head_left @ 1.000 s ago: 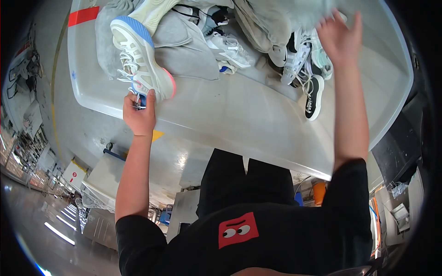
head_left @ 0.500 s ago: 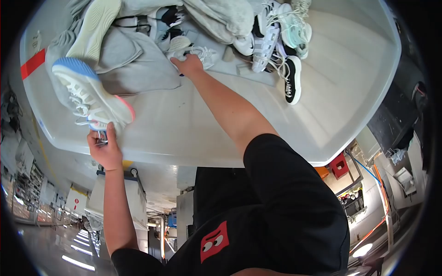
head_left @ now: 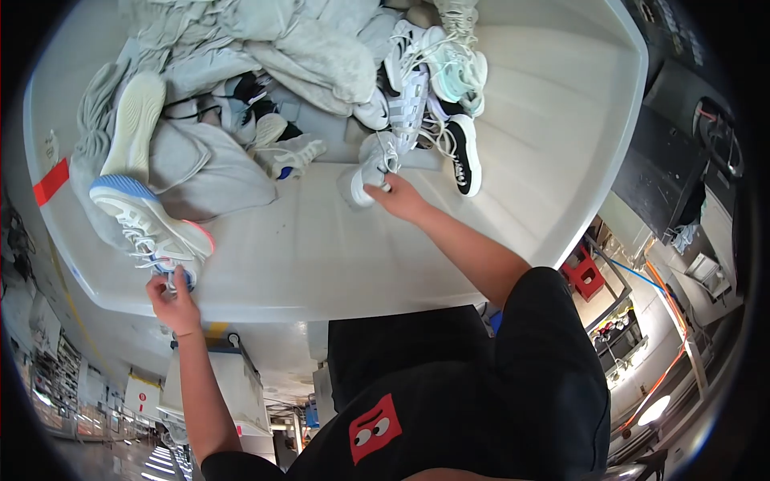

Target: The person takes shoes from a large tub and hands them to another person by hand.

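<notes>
At 9 o'clock, just inside the nearest wall of the bin [head_left: 297,260], pinching the white sneaker [head_left: 164,232] at its opening w/ L hand [head_left: 174,303]. Near 12 o'clock, gripping the pale shoe [head_left: 371,172] by its edge w/ R hand [head_left: 397,196]; not showing exactly how firmly, can't tell.

Poss. twisting the white sneaker loose, hanging it off just a few fingers at one end; maybe also catching its loose laces [head_left: 143,240] under the pale-soled shoe [head_left: 138,120], touching at the toe. Over at 1 o'clock, risking a snag: holding the pale shoe right by the cream laces [head_left: 439,138] & black sneaker [head_left: 464,156], so perhaps dragging neighbours along.

Pointing the white sneaker's blue-edged toe approx. 10–11 o'clock, running its long axis down to 4–5, tilting w/ sole facing 1–2. Running the pale shoe's long axis approx. 1 to 7 o'clock; not showing toe vs. heel clearly.
</notes>
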Tool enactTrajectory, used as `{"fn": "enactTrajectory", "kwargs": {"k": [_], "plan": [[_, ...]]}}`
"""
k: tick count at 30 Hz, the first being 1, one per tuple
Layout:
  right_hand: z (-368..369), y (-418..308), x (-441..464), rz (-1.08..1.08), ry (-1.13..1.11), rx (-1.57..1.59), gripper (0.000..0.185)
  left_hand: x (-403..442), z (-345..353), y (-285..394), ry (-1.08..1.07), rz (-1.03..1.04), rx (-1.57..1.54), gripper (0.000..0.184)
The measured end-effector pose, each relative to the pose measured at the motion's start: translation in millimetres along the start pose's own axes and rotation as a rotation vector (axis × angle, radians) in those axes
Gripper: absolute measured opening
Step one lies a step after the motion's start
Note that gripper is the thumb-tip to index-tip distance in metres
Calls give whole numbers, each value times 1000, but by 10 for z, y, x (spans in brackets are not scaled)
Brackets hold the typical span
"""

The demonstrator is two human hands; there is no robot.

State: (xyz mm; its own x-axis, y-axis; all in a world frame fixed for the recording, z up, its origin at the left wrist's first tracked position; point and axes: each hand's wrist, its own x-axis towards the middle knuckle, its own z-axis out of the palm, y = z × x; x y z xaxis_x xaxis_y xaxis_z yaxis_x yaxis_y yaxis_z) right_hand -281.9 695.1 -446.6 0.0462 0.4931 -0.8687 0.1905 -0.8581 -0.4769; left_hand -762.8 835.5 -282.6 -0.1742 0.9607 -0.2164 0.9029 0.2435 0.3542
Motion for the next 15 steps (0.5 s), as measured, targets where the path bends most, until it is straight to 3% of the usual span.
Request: {"fn": "enactTrajectory", "kwargs": {"k": [3,6,8,9,10,11,12,14,15], "plan": [[27,49,-299,-242,103,22,45,9,51,535,282,340,5,40],[13,-13,-527,-432,157,-177,42,-221,433,803,106,459,-7,56],[-1,-196,-741,-463,65,-330,41,-449,881,1625,-459,155,-224,68],[-63,-377,-843,-463,-14,-376,41,-652,1231,1839,-573,46,-352,72],[-147,-508,-898,-467,-88,-424,42,-694,1420,2140,-856,-229,-383,70],[-227,-568,-915,-561,-111,-448,44,-698,1553,2264,-996,-403,-466,68],[-298,-604,-924,-654,-131,-468,46,-700,1686,2389,-1120,-587,-519,66],[-550,-581,-818,-758,-159,-391,53,-758,1928,2385,-1090,-750,-738,63],[-792,-397,-534,-799,-211,-191,57,-718,1965,2371,-1037,-722,-740,63]]}}
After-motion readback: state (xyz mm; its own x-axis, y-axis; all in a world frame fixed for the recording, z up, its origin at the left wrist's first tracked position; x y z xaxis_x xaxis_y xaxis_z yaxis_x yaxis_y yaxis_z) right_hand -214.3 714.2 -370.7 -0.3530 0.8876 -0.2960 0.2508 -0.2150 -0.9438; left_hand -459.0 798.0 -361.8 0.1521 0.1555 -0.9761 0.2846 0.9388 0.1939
